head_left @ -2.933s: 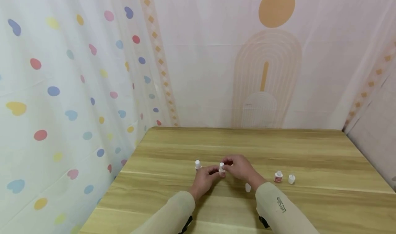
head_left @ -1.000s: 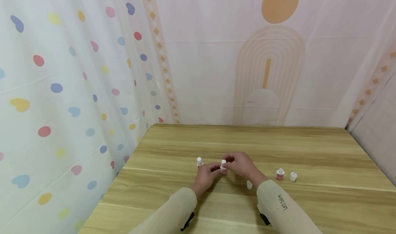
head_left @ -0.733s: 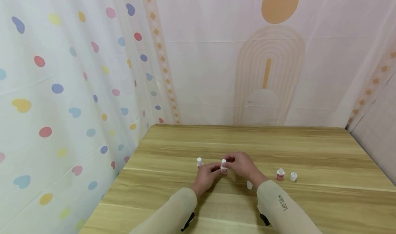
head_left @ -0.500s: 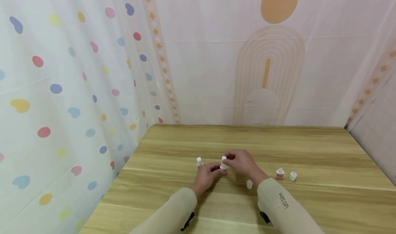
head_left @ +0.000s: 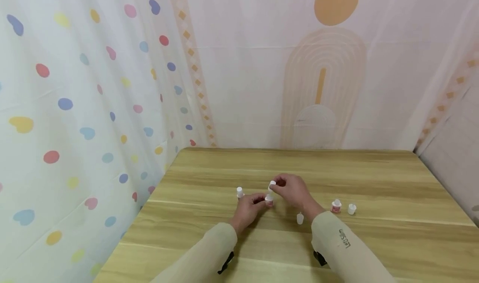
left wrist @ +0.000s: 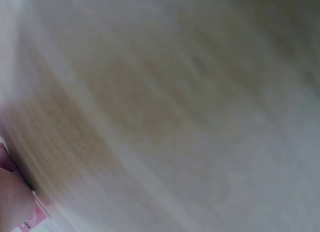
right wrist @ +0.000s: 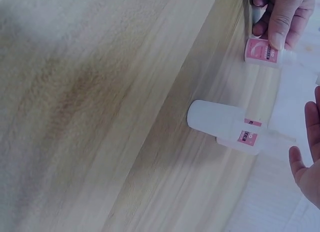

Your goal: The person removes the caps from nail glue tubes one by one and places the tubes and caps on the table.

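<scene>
My left hand (head_left: 248, 210) pinches a small pink-labelled bottle (head_left: 269, 202) low over the wooden table. Just above that bottle, my right hand (head_left: 295, 189) holds a white cap (head_left: 272, 184) between thumb and fingers, tilted and raised from the bottle's white shoulder. In the right wrist view, the left thumb presses beside the bottle's pink label (right wrist: 261, 51), while my right fingers (right wrist: 312, 117) show at the right edge. A second bottle (head_left: 240, 190) with a white cap stands behind my left hand, its lower part hidden. The left wrist view catches only a fingertip and a label corner (left wrist: 31, 223).
Right of centre stands another pink-labelled bottle (head_left: 336, 207), with a loose white cap (head_left: 351, 209) beside it. Near my right wrist, a second loose cap (head_left: 300, 219) stands on the table (head_left: 224, 166). Patterned curtains (head_left: 239, 66) hang behind and along the left.
My right hand has moved up and slightly away, lifting the white cap from the bottle. The left hand keeps its grip on the bottle in about the same place.
</scene>
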Demonstrator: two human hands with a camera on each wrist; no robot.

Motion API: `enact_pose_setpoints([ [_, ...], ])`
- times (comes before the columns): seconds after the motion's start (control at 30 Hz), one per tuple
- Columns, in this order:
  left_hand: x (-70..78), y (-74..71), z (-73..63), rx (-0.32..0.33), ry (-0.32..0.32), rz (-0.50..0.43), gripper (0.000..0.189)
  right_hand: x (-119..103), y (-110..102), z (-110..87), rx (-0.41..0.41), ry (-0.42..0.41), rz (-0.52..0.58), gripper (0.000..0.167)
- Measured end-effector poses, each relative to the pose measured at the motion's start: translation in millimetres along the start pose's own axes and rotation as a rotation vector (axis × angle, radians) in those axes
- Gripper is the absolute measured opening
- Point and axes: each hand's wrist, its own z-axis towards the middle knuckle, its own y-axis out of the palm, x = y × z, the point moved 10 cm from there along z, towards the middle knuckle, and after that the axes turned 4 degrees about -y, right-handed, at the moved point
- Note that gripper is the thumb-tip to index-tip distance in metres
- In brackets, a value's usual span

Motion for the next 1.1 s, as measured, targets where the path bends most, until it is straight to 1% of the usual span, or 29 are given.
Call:
enact_pose_setpoints([
  [0.13, 0.3, -1.8, 1.0, 0.001, -0.001, 0.011, 0.013, 3.0, -3.0, -2.0, 0.009, 0.037, 0.05, 0.016],
  [0.23, -0.3, -2.1, 1.2, -0.001, -0.011, -0.002, 0.013, 4.3, -4.0, -2.6, 0.011, 0.044, 0.067, 0.017],
  [0.4, -0.5, -0.8, 1.1, -0.01, -0.014, -0.03, 0.013, 4.3, -4.9, -3.3, 0.013, 0.039, 0.065, 0.017],
  [0.53, 1.4, 0.0, 0.9, -0.013, 0.006, -0.032, 0.013, 4.9, -4.5, -4.3, 0.008, 0.037, 0.053, 0.017],
  [0.7, 1.6, 0.5, -0.2, -0.019, 0.0, -0.043, 0.014, 7.5, -5.5, -6.6, 0.006, 0.052, 0.056, 0.017],
  [0.77, 1.1, 0.5, -1.0, -0.021, -0.014, -0.052, 0.014, 8.1, -6.5, -7.5, 0.003, 0.057, 0.065, 0.018],
  [0.93, 4.0, 0.2, -2.6, -0.024, -0.003, -0.048, 0.015, 6.1, -9.4, -9.1, 0.006, 0.033, 0.087, 0.017],
  [1.1, 3.9, 1.2, -2.6, -0.026, -0.001, -0.045, 0.014, 6.3, -12.0, -10.1, 0.035, 0.024, 0.09, 0.017],
])
